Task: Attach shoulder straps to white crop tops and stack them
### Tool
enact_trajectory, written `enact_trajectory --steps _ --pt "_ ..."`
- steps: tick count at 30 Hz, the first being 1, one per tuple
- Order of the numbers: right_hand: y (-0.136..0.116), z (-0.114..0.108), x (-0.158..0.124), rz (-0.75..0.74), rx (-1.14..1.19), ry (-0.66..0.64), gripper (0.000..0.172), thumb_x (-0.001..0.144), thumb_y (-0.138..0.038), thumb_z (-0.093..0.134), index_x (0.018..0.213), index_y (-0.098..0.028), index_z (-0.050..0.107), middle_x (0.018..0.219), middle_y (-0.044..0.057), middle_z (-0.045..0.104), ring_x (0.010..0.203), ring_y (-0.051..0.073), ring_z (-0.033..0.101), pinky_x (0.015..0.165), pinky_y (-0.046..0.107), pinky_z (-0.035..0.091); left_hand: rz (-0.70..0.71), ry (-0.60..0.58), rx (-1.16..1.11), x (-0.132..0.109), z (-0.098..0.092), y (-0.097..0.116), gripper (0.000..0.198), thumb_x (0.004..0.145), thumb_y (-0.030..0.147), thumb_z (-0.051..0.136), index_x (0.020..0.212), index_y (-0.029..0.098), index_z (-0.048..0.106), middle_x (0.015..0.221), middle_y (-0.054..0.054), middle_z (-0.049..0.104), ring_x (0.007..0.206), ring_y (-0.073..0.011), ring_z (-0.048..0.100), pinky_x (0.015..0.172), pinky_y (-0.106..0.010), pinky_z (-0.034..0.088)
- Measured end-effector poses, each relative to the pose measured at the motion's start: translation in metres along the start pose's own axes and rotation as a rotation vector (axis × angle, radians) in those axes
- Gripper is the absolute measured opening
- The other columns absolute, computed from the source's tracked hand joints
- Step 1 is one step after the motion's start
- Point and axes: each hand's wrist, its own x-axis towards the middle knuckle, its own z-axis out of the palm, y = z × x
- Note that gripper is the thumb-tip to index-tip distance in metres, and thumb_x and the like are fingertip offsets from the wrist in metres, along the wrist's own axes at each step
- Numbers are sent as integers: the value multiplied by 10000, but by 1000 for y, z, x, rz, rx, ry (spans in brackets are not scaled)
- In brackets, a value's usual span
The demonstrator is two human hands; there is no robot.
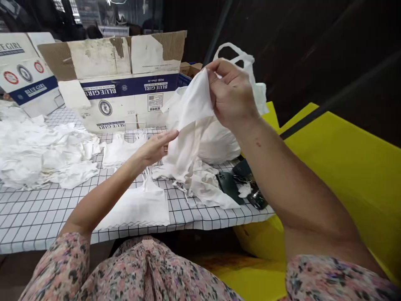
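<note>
My right hand point(232, 92) is raised over the table and pinches the top edge of a white garment point(191, 121). The garment hangs down in folds, so its full shape cannot be told. Lower and to the left, my left hand point(156, 147) has its thumb and fingers closed at the garment's left edge. Below my left forearm, a white camisole top point(140, 205) with thin straps and a wavy hem lies flat by the table's front edge. Another white strappy top point(122, 150) lies flat behind it. Crumpled white garments point(206, 188) rest under the hanging one.
A large heap of white garments point(40, 150) covers the left of the checked tablecloth point(25, 217). Cardboard boxes point(125, 92) stand along the back. A white plastic bag point(219, 144), a dark phone point(228, 186) and a yellow sheet-like surface point(344, 167) are on the right.
</note>
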Motion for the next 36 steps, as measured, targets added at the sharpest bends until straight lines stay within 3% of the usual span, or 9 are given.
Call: enact_trajectory --steps 3,7,10,15,19,22,26,30,36 --pt "13 15 -2 41 54 -21 474 862 -743 757 922 -289 634 874 18 606 778 168 538 701 315 505 -28 142 -140 -6 -16 4 450 643 379 1056 934 133 816 997 -86 822 894 -182 782 815 -280 625" --pt "40 28 -11 126 155 -9 418 890 -670 763 921 -273 634 826 0 586 715 140 543 641 278 506 218 391 -126 -25 -42 21 331 702 346 1020 869 153 809 865 -30 812 775 -134 758 734 -239 601" --pt "55 42 -16 174 229 -18 385 913 -625 753 908 -261 629 778 -11 563 665 122 514 591 254 478 317 466 -4 -34 -59 41 326 749 426 988 819 174 793 775 -3 775 704 -109 717 638 -199 547" --pt "59 60 -20 238 293 -78 342 880 -557 799 871 -250 649 802 0 610 670 122 515 576 250 470 432 434 177 -37 -84 81 316 857 484 901 925 205 769 876 -22 774 880 -167 757 740 -231 592" --pt "50 61 -25 285 284 -140 319 836 -548 834 940 -269 718 894 10 678 723 134 560 594 259 479 441 421 351 -37 -95 105 332 939 541 801 934 220 717 896 -29 746 914 -196 758 789 -287 616" --pt "38 61 -26 308 192 -290 384 852 -625 812 924 -255 742 932 31 709 821 167 627 682 290 529 402 374 437 -36 -90 113 351 937 550 802 960 210 716 892 -39 728 893 -207 757 775 -301 617" --pt "21 79 -19 245 209 -491 527 809 -768 803 1009 -282 777 1140 43 757 1157 240 670 890 337 581 283 213 548 -24 -69 112 252 909 360 872 958 154 736 841 -45 705 870 -207 755 753 -295 601" --pt "14 98 -11 353 322 -712 581 637 -706 962 923 -230 792 947 63 758 955 228 707 782 325 586 245 151 626 -14 -61 113 215 878 254 900 916 122 735 808 -40 695 859 -193 746 738 -282 584" --pt "28 84 -11 457 378 -618 542 575 -616 1025 770 -180 769 786 44 703 713 144 629 611 281 505 212 224 639 -34 -90 121 207 931 288 836 868 117 737 788 -18 688 814 -152 736 697 -231 550"
